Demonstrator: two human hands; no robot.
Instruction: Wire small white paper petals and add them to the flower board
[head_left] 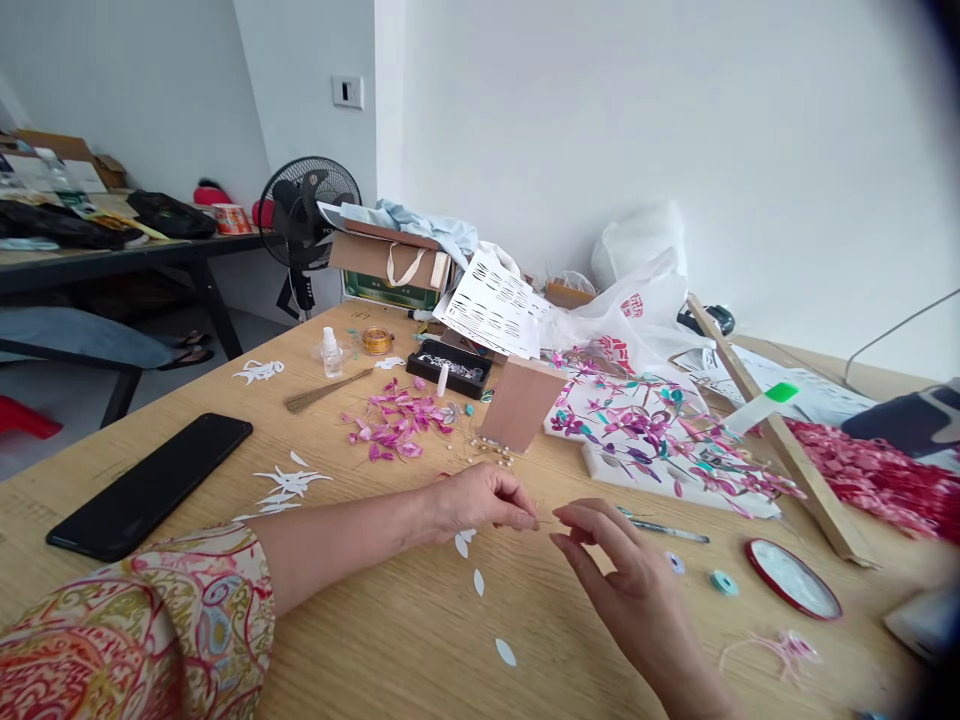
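Observation:
In the head view my left hand (487,497) reaches over the middle of the table, thumb and fingertips pinched together. What sits in the pinch is too small to make out; a faint thin line, perhaps wire, shows at the fingertips. Just to its right is my right hand (619,565), curled, with a small gap between thumb and forefinger. I see nothing plainly held there. Below my left hand lie several white leaf-shaped pieces, one white petal piece (505,653) nearest me. Beyond the hands are pearl-like beads (495,451) and a pile of pink petals (397,420).
A black phone (154,485) lies at left. Behind stand a small spray bottle (331,353), a black tray (450,368) and a wooden block (523,403). Purple flower sprays (652,420), a wooden bar (787,440), tweezers (667,528) and a red-rimmed round dish (793,578) occupy the right.

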